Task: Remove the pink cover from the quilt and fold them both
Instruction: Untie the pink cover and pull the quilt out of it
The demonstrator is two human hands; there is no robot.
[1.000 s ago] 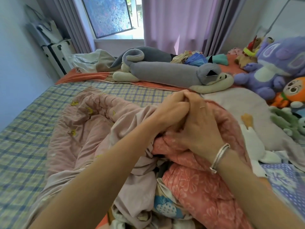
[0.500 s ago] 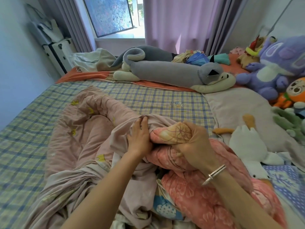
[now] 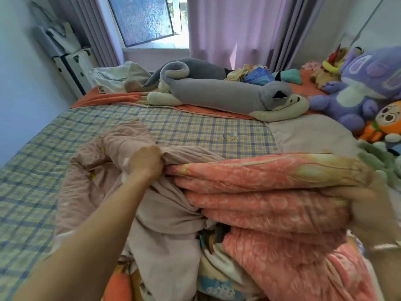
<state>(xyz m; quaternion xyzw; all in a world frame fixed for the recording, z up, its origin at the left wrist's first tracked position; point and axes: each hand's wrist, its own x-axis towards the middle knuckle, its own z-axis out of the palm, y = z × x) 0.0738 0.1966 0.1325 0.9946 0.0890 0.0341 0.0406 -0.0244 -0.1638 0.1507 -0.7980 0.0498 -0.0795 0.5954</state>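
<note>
Pulling the two layers apart looks to be the step you are in. Your left hand (image 3: 147,162) bunches a fistful of the pink cover (image 3: 97,170) near the middle of the bed (image 3: 195,127). Your right hand (image 3: 366,205), out by the bed's right edge, seems to be wrapped round the end of the coral flowered quilt (image 3: 271,192). The quilt stretches in thick folds between the two hands, while the cover lies crumpled toward the left side and trails down to the near edge.

Watch for the quilt catching inside the cover. With the cloth gathered tight in your left fist, a hard tug could jam the padding at the mouth or strain a seam. The end you hold on the right is close to the soft toys (image 3: 358,101) along that edge, so a wide sweep could knock one over. The printed cloth (image 3: 217,283) heaped at the near edge lies under both layers and could be dragged along with them.

Your right hand is smeared by motion and partly cut by the frame, so you cannot tell how its fingers lie. The cover's opening is hidden under your left hand, and how much quilt is inside it does not show. The heap hides the bed's near edge
</note>
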